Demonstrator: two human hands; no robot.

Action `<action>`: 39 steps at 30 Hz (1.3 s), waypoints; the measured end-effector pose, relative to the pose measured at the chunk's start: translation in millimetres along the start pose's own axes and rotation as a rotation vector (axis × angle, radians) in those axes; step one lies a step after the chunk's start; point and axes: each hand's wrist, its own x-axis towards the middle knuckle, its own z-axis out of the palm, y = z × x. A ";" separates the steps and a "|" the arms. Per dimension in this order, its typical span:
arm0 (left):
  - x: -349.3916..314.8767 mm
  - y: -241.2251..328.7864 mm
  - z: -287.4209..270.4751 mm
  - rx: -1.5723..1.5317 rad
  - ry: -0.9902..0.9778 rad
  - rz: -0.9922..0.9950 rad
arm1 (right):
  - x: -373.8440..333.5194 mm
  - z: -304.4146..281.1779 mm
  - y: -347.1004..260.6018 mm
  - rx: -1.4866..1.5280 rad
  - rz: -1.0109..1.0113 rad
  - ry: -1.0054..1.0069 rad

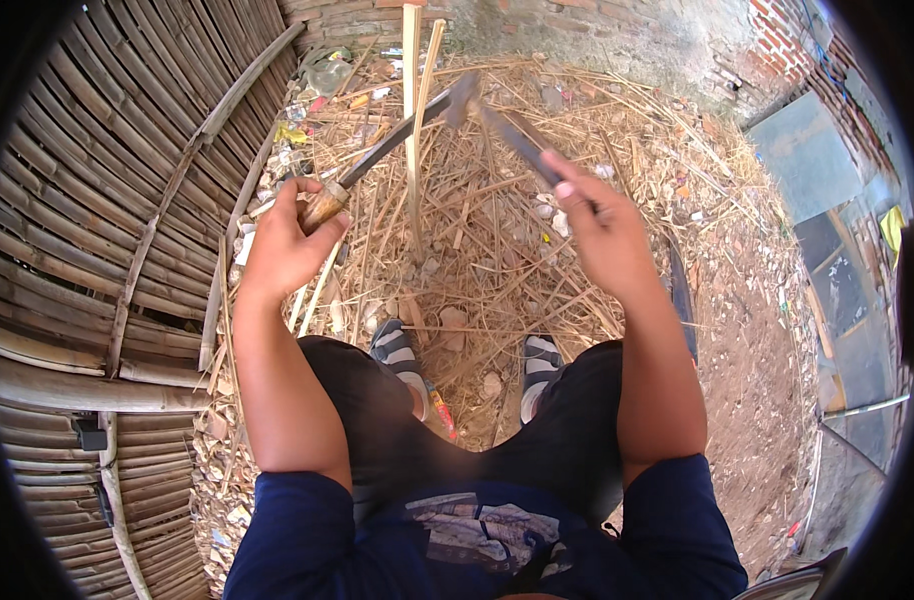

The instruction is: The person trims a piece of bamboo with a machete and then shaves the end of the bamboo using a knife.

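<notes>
My left hand (294, 240) is closed round the wooden handle of a billhook (389, 143), whose dark blade slants up and away to a broad tip. The blade crosses a pale bamboo strip (412, 165) that stands upright and is split into two at the top; it appears to sit in the split. My right hand (602, 225) grips a dark, flat bar-like tool (520, 145), its far end close to the billhook's tip. Motion blurs this tool, so I cannot tell its exact kind or whether it touches the blade.
Bamboo slivers and litter (497, 230) cover the ground around my sandalled feet (397, 350). A bamboo-slat wall (107, 190) rises on the left, a brick wall (597, 45) at the far side. Grey panels (807, 155) lean on the right. A long dark object (681, 290) lies beside my right forearm.
</notes>
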 end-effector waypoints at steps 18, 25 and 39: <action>3.4 -19.9 1.3 -0.355 -0.098 0.045 | 10.4 37.4 1.8 -0.023 0.054 0.061; 4.4 -20.1 -3.9 -0.266 -0.097 -0.043 | 12.6 27.5 -6.9 0.128 -0.243 0.295; 3.1 -15.4 -9.4 -0.232 -0.082 -0.116 | 13.4 30.7 -9.8 0.081 -0.166 0.224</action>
